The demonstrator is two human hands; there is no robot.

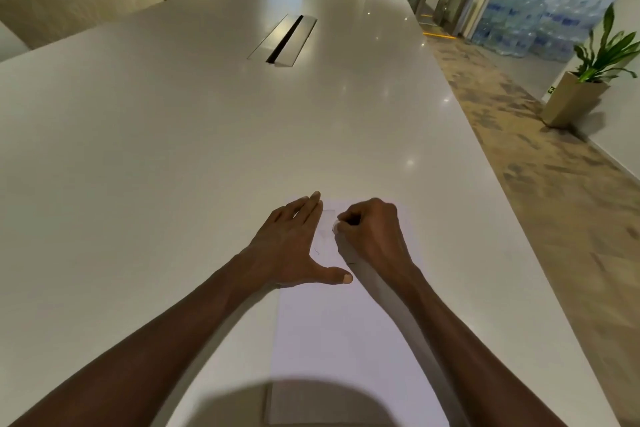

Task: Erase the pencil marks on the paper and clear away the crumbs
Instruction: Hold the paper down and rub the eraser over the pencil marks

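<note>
A white sheet of paper [332, 333] lies on the table near its front edge. Faint pencil marks [323, 236] show on its upper part between my two hands. My left hand [294, 246] lies flat on the paper's upper left corner, fingers straight and thumb spread, pressing it down. My right hand [372, 236] is curled over the upper right part and pinches a small white eraser [335, 227] against the paper. Most of the eraser is hidden in the fingers. I cannot make out any crumbs.
The long glossy white table [207, 135] stretches ahead, with a metal cable slot [282, 42] in its middle. Its right edge runs diagonally beside a carpeted floor. A potted plant [588, 80] stands at the right, water bottles behind it.
</note>
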